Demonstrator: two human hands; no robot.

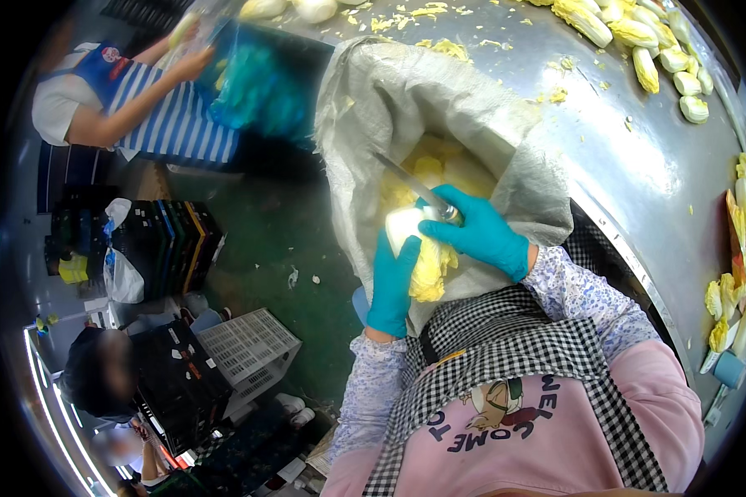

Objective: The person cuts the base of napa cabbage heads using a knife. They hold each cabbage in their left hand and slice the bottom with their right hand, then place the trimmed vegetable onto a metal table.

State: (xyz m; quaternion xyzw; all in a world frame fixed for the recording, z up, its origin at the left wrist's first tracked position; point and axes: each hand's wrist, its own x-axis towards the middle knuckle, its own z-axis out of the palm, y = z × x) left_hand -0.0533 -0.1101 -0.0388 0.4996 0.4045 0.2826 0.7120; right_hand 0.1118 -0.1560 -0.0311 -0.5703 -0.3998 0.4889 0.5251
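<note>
A small napa cabbage [429,269] with a white base and yellow leaves lies in my left hand [391,282], which wears a teal glove. The fingers are closed around its left side. My right hand [486,230], gloved alike, grips the handle of a knife [402,176], whose blade points up and left. Thumb and fingertips of that hand also touch the cabbage near its base. Both hands are over a white woven sack [348,157], its mouth spread wide. Loose yellow leaves [431,168] show inside the sack, partly hidden by my hands.
Beyond the sack a metal table [638,178] carries piled cabbages [584,23] and leaf scraps. More leaves and a blue cup [729,369] are at its right edge. At the upper left a person in a striped apron [174,116] handles a plastic bag. Crates [249,348] stand on the green floor.
</note>
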